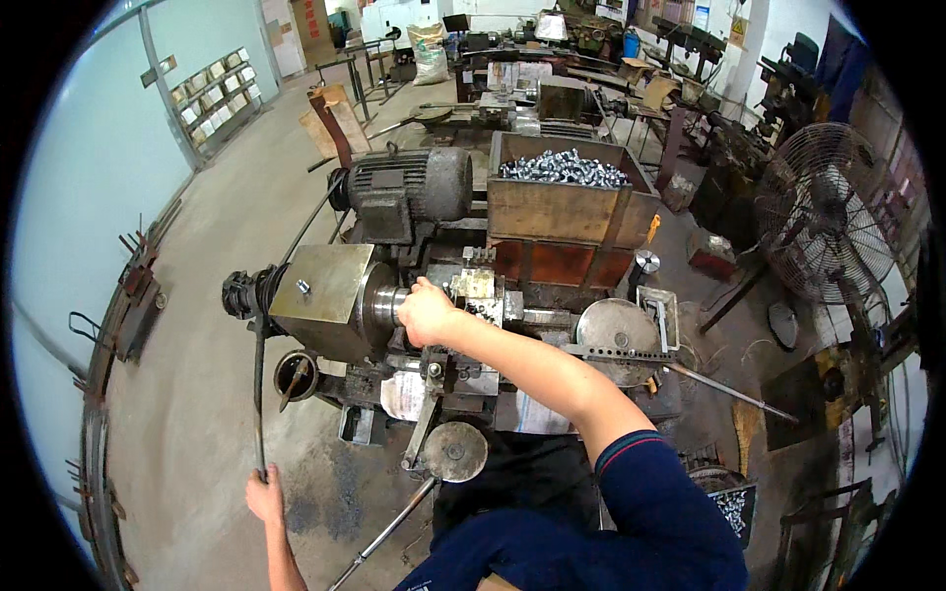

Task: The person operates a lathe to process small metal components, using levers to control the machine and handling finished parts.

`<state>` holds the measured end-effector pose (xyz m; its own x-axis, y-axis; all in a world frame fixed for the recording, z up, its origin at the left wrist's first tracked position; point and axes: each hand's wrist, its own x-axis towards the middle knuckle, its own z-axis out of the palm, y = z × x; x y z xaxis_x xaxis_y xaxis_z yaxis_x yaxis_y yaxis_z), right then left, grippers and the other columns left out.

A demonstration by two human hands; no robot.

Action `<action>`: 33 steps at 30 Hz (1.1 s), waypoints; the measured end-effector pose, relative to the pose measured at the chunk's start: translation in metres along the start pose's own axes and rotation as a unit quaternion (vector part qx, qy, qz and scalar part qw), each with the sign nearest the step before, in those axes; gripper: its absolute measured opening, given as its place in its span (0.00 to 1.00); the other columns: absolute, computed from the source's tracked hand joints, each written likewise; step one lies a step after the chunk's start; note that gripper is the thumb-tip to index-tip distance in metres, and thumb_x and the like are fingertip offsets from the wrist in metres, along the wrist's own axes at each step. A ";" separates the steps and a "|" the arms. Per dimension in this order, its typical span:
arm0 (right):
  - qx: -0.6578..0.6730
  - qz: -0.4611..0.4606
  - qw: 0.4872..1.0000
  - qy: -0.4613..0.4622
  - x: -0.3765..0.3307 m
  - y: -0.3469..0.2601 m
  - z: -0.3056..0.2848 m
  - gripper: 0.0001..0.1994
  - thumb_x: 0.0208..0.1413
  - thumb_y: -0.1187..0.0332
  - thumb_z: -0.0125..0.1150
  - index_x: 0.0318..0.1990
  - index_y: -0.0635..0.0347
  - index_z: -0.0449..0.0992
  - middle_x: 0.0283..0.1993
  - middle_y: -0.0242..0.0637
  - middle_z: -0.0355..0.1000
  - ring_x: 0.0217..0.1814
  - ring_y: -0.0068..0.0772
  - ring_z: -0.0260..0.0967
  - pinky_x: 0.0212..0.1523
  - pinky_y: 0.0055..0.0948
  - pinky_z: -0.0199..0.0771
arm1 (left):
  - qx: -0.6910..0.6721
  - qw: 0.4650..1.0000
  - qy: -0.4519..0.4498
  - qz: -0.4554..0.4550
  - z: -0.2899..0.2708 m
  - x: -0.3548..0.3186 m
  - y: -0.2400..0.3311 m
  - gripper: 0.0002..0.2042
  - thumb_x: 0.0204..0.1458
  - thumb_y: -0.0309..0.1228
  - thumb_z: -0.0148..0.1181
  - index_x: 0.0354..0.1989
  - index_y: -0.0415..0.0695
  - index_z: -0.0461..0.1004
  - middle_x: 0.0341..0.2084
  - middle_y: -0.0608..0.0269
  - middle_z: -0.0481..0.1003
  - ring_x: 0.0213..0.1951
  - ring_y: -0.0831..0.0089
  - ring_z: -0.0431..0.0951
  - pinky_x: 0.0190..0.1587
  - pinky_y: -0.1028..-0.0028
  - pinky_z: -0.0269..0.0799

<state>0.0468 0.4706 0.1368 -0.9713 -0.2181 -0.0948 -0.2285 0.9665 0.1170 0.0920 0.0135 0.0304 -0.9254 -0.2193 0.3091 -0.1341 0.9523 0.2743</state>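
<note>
Low at the left, my left hand is wrapped round the lower end of a long dark lever, which runs up to the left end of a small lathe's headstock. My right hand reaches across the lathe to the front of its round spindle nose. Its fingers are curled together there, and whatever they hold is hidden behind the hand. Just beside it sits the tool carriage. A small metal fitting lies on the headstock cover.
Behind the lathe are a motor and a deep bin heaped with shiny metal parts. Handwheels with long handles jut toward me. A round pot hangs at the left. A large caged fan stands at the right.
</note>
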 end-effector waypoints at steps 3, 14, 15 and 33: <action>-0.016 0.025 0.999 0.032 -0.003 0.001 0.009 0.09 0.36 0.63 0.58 0.27 0.50 0.79 0.33 0.38 0.75 0.44 0.39 0.69 0.59 0.42 0.52 | -0.020 0.998 -0.034 0.041 -0.003 -0.002 0.004 0.19 0.41 0.43 0.60 0.23 0.36 0.67 0.17 0.45 0.70 0.25 0.46 0.72 0.29 0.57 0.65; 0.039 0.249 0.953 0.171 -0.115 0.134 -0.069 0.13 0.25 0.62 0.58 0.19 0.63 0.77 0.21 0.48 0.72 0.28 0.51 0.72 0.33 0.40 0.74 | -0.401 0.840 -0.361 -0.050 0.008 0.064 0.004 0.12 0.46 0.24 0.56 0.38 0.30 0.69 0.17 0.58 0.72 0.20 0.71 0.75 0.24 0.72 0.74; 0.017 0.295 0.933 0.204 -0.124 0.164 -0.061 0.12 0.26 0.63 0.58 0.18 0.63 0.77 0.21 0.49 0.72 0.30 0.50 0.72 0.36 0.39 0.74 | -0.410 0.842 -0.350 -0.028 0.015 0.068 0.012 0.12 0.46 0.24 0.56 0.38 0.29 0.68 0.17 0.57 0.72 0.20 0.71 0.75 0.24 0.71 0.74; 0.092 0.576 0.807 0.086 -0.535 0.107 0.086 0.10 0.32 0.63 0.55 0.20 0.61 0.74 0.28 0.48 0.72 0.31 0.48 0.70 0.32 0.41 0.69 | -0.345 0.841 -0.416 -0.019 0.004 0.090 0.032 0.20 0.55 0.34 0.52 0.53 0.35 0.65 0.40 0.41 0.72 0.40 0.57 0.75 0.44 0.65 0.73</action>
<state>0.5475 0.7021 0.1154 -0.5299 0.8405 0.1129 0.8323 0.5409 -0.1210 0.0034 0.0250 0.0631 -0.8912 0.2509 -0.3779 -0.1975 0.5353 0.8212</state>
